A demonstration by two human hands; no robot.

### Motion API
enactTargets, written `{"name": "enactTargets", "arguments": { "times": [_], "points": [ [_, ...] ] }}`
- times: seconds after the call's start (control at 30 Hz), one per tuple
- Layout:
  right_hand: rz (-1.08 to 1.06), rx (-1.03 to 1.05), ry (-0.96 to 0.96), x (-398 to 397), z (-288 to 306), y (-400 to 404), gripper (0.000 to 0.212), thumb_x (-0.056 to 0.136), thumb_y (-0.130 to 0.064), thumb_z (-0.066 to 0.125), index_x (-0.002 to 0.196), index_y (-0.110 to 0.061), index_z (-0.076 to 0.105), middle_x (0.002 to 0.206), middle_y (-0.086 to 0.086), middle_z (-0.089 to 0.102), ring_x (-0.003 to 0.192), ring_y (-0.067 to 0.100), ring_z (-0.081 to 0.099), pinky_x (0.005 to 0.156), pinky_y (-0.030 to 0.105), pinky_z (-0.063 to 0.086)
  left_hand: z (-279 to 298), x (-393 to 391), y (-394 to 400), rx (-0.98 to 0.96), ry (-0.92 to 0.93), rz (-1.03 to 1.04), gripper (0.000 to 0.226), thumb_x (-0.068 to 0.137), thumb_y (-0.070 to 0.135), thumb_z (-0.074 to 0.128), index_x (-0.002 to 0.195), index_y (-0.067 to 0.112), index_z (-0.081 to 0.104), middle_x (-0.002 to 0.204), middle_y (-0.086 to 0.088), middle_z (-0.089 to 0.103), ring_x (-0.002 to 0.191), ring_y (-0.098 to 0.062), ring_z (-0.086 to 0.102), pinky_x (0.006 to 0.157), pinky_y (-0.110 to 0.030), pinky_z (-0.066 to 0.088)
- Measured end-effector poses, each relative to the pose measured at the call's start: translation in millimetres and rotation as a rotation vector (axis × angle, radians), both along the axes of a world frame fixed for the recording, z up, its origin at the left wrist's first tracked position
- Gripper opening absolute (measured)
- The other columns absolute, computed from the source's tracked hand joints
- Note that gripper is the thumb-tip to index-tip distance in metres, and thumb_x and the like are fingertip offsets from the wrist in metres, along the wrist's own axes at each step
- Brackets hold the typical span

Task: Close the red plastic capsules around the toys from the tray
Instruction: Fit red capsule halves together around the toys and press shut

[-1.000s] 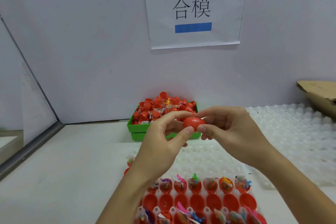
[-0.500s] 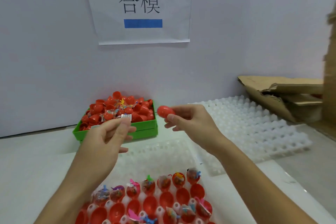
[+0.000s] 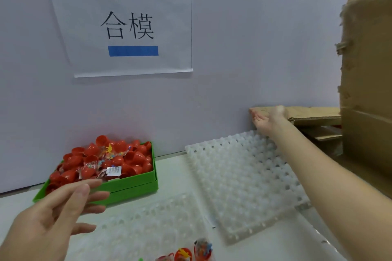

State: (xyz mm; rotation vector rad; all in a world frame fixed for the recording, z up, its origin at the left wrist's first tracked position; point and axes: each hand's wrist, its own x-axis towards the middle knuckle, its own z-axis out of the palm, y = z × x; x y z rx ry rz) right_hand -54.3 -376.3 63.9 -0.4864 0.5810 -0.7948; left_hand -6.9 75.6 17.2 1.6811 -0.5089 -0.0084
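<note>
My right hand [image 3: 267, 119] is stretched far out to the back right, over the flattened cardboard [image 3: 311, 113], with fingers spread and nothing in it; the hand is blurred. My left hand [image 3: 57, 212] hovers low on the left, fingers relaxed and empty, in front of the green tray [image 3: 135, 184] heaped with red capsule halves [image 3: 135, 158] and bagged toys. At the bottom edge, a few red capsule halves with toys [image 3: 183, 254] peek out of the clear mould tray [image 3: 148, 224]. The closed red capsule is not in view.
A second white mould tray [image 3: 244, 180] lies to the right, under my right forearm. A tall cardboard box [image 3: 369, 70] stands at the right edge. A paper sign [image 3: 129, 27] hangs on the grey wall.
My right hand has swung from the centre out to the back right, and the red capsule it held is gone from view. My left hand has dropped lower left. The camera has turned right.
</note>
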Motion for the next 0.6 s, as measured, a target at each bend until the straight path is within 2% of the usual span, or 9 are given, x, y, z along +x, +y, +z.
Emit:
{"name": "enactTargets", "arguments": {
  "times": [0.03, 0.13, 0.2, 0.27, 0.37, 0.43, 0.5, 0.57, 0.6],
  "points": [
    [0.065, -0.02, 0.002, -0.3, -2.7, 3.2, 0.056, 0.107, -0.034, 0.023, 0.144, 0.008, 0.028, 0.131, 0.028, 0.053, 0.096, 0.032, 0.063, 0.078, 0.03, 0.055, 0.6, 0.9, 0.6, 0.007, 0.011, 0.002, 0.039, 0.074, 0.039, 0.048, 0.098, 0.017, 0.068, 0.084, -0.002, 0.077, 0.081, -0.029, 0.07, 0.041, -0.027, 0.054],
    [0.279, -0.214, 0.164, -1.2, -18.5, 33.4, 0.041, 0.106, -0.017, 0.031, 0.134, 0.012, 0.04, 0.109, 0.022, 0.06, 0.081, 0.024, 0.061, 0.063, 0.026, 0.048, 0.3, 2.5, 4.0, 0.045, 0.002, 0.005, 0.038, 0.073, 0.038, 0.049, 0.097, 0.016, 0.07, 0.085, -0.005, 0.077, 0.072, -0.022, 0.072, 0.041, -0.025, 0.053],
    [0.398, -0.381, 0.276, -4.8, -29.8, 62.2, 0.033, 0.103, -0.009, 0.038, 0.126, 0.01, 0.052, 0.09, 0.015, 0.063, 0.073, 0.02, 0.061, 0.06, 0.023, 0.045, -0.9, 0.3, 7.9, 0.085, -0.02, -0.002, 0.033, 0.072, 0.037, 0.052, 0.091, 0.024, 0.075, 0.084, -0.003, 0.077, 0.075, -0.021, 0.073, 0.044, -0.023, 0.054],
    [0.503, -0.565, 0.351, -10.6, -39.0, 93.2, 0.028, 0.099, -0.008, 0.047, 0.117, 0.005, 0.063, 0.08, 0.01, 0.066, 0.065, 0.017, 0.062, 0.058, 0.022, 0.044, -0.4, -3.0, 11.0, 0.157, -0.082, -0.006, 0.024, 0.076, 0.036, 0.055, 0.084, 0.033, 0.077, 0.079, 0.0, 0.077, 0.069, -0.015, 0.072, 0.044, -0.021, 0.053],
    [0.669, -0.893, 0.402, -17.5, -49.8, 143.9, 0.019, 0.096, -0.011, 0.055, 0.1, -0.008, 0.074, 0.075, 0.006, 0.07, 0.063, 0.015, 0.064, 0.056, 0.022, 0.044, 2.1, -2.7, 19.8, 0.331, -0.184, 0.019, 0.023, 0.088, 0.024, 0.062, 0.081, 0.044, 0.073, 0.068, 0.004, 0.073, 0.05, -0.006, 0.062, 0.043, -0.018, 0.049],
    [0.788, -1.133, 0.407, -20.6, -52.7, 182.1, 0.022, 0.096, -0.009, 0.055, 0.093, -0.016, 0.076, 0.074, 0.001, 0.072, 0.065, 0.013, 0.067, 0.056, 0.021, 0.045, 6.2, -2.4, 29.4, 0.428, -0.19, 0.04, 0.02, 0.089, 0.029, 0.062, 0.081, 0.045, 0.071, 0.068, 0.01, 0.072, 0.054, -0.003, 0.062, 0.046, -0.015, 0.047],
    [0.903, -1.346, 0.396, -24.7, -50.5, 221.2, 0.024, 0.095, -0.01, 0.056, 0.091, -0.022, 0.077, 0.076, -0.001, 0.074, 0.066, 0.01, 0.069, 0.056, 0.018, 0.046, 10.8, -0.6, 41.3, 0.511, -0.211, 0.078, 0.019, 0.091, 0.032, 0.06, 0.077, 0.038, 0.071, 0.072, 0.017, 0.071, 0.065, 0.0, 0.064, 0.053, -0.016, 0.048],
    [1.0, -1.498, 0.378, -26.8, -45.7, 258.7, 0.022, 0.095, -0.012, 0.058, 0.089, -0.024, 0.076, 0.077, -0.004, 0.074, 0.065, 0.008, 0.07, 0.056, 0.013, 0.046, 12.7, 3.9, 56.4, 0.562, -0.23, 0.129, 0.022, 0.094, 0.029, 0.059, 0.075, 0.033, 0.069, 0.07, 0.013, 0.07, 0.064, -0.002, 0.063, 0.057, -0.011, 0.046],
    [1.044, -1.568, 0.374, -26.2, -44.7, 276.8, 0.022, 0.095, -0.014, 0.059, 0.088, -0.026, 0.076, 0.076, -0.006, 0.074, 0.064, 0.007, 0.07, 0.057, 0.013, 0.046, 13.2, 6.2, 64.6, 0.579, -0.219, 0.153, 0.022, 0.096, 0.028, 0.058, 0.076, 0.032, 0.068, 0.067, 0.009, 0.069, 0.06, -0.002, 0.061, 0.055, -0.009, 0.043]
  ]
}}
